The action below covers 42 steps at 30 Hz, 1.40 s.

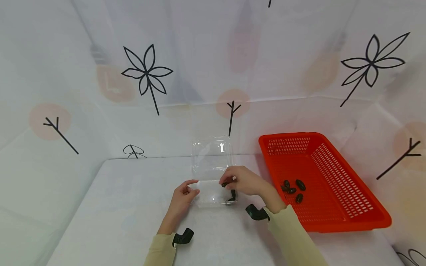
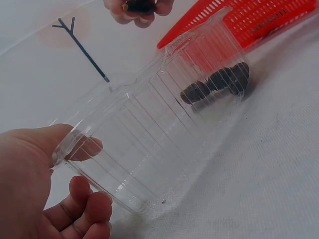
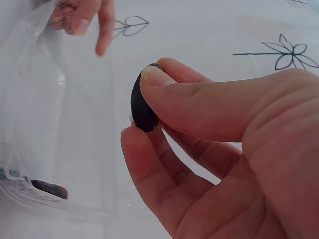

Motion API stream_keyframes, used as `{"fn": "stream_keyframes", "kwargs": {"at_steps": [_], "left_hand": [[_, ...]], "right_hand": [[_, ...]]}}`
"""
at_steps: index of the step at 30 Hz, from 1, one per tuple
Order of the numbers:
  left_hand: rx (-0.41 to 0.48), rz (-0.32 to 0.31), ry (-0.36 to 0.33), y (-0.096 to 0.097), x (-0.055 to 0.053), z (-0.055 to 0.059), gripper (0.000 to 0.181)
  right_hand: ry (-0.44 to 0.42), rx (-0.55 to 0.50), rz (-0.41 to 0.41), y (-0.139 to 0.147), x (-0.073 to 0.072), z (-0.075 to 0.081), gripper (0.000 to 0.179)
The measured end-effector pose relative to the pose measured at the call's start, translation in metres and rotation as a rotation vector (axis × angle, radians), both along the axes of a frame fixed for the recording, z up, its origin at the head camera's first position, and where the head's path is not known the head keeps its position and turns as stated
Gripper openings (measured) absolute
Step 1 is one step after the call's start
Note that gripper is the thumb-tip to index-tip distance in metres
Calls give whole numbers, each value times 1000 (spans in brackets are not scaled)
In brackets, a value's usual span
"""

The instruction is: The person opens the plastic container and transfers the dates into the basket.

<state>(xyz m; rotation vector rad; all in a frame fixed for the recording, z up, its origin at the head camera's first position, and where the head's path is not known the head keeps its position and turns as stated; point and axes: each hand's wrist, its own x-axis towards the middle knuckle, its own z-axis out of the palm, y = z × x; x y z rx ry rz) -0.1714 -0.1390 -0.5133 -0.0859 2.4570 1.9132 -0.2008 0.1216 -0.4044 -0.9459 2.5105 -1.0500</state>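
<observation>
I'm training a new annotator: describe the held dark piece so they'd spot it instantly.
Left of the red basket sits an open clear container. There the right hand pinches a small dark oval piece. Unlike the basket pieces and the container pieces, it is gripped between thumb and fingers.

Soft, even light in the head view, the wrist views dimmer and greyer

White glare sits on the raised lid (image 1: 213,157) of the clear plastic box (image 1: 207,194), with thin glints along its ridged walls (image 2: 133,142); faint, soft-edged shadows fall on the white cloth-covered desk (image 1: 126,210) left of the red perforated plastic basket (image 1: 349,226) and the right arm's pale yellow-green fabric sleeve (image 1: 294,236); both wrist views look hazy and low in contrast, and the dark oval pieces (image 2: 219,79) sink nearly to black
</observation>
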Motion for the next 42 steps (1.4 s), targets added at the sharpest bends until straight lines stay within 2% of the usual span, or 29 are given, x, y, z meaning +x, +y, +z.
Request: {"fn": "stream_keyframes", "kwargs": {"at_steps": [5, 12, 22, 30, 36, 42], "left_hand": [[-2, 17, 2, -1, 0, 0, 32], [9, 14, -14, -2, 1, -1, 33], [-1, 5, -12, -3, 0, 0, 32], [3, 14, -18, -2, -1, -1, 32], [-8, 18, -27, -2, 0, -1, 33], [-17, 13, -19, -2, 1, -1, 32]], "right_hand": [[19, -16, -29, 8, 5, 12, 20], [14, -36, -68, 24, 8, 20, 19], [68, -75, -220, 65, 14, 30, 20], [134, 0, -369, 112, 24, 36, 24], [167, 68, -430, 151, 30, 34, 23], [133, 126, -474, 178, 35, 18, 21]]}}
